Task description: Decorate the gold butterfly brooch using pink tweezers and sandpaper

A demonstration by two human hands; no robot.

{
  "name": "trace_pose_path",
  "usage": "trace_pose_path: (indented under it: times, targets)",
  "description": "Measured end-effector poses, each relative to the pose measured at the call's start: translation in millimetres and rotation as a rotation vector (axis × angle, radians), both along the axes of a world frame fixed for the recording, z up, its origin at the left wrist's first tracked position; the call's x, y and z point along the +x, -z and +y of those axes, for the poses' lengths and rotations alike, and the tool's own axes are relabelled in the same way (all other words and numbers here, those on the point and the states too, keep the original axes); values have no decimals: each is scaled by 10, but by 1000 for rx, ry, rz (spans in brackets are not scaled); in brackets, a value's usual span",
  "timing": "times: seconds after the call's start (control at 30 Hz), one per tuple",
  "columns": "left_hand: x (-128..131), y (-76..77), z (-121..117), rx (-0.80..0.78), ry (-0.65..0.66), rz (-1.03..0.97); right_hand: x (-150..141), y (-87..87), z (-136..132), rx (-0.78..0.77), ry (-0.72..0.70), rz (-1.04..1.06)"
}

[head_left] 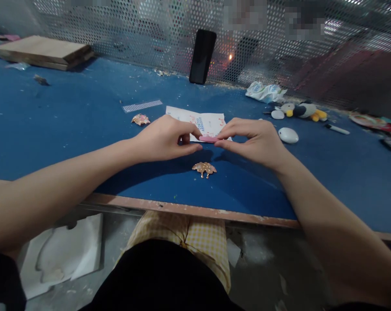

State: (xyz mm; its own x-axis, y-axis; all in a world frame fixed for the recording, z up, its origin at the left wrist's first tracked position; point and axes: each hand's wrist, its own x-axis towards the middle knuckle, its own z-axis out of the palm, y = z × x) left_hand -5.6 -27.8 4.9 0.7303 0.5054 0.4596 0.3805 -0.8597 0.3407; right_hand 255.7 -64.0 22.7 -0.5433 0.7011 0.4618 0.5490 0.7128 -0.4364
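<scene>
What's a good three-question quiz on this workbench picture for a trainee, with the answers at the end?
1. Which hand pinches the pink piece between thumb and finger?
2. True or false: the gold ornament nearest the front edge of the blue table lies on the white printed sheet.
3. What stands propped against the perforated panel?
A) The marker
B) The dark phone
C) The plush toy

Key:
1. The right hand.
2. False; it lies directly on the table, on the near side of the sheet.
3. B.
</scene>
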Motion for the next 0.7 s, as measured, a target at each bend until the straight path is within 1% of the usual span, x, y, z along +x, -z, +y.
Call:
trace_pose_path:
  times: [0.1, 0.2, 0.27, 0.33, 0.43, 0.5, 0.6, 0.7]
  targets:
    - [16, 3, -26, 63, 28, -71, -126, 38, -58, 33, -6, 62]
    - [23, -39, -76, 31, 32, -123, -222, 75, -113, 38, 70, 99]
    - [26, -75, -112, -22, 31, -141, -267, 91, -152, 16, 128, 113]
    - [31, -98, -138, -92, 17, -182, -301, 94, -192, -8, 166, 169]
    - [52, -95, -146, -231, 5, -241, -339, 65, -244, -59, 244, 274]
    - [68, -78, -134, -308, 32, -232, -353, 30, -264, -93, 280, 272]
    - [81, -60, -111, -359, 78, -209, -350, -7, -265, -116, 279, 228]
    - [81, -82, -111, -426, 84, -195, -323, 5, -244, -99, 266, 247]
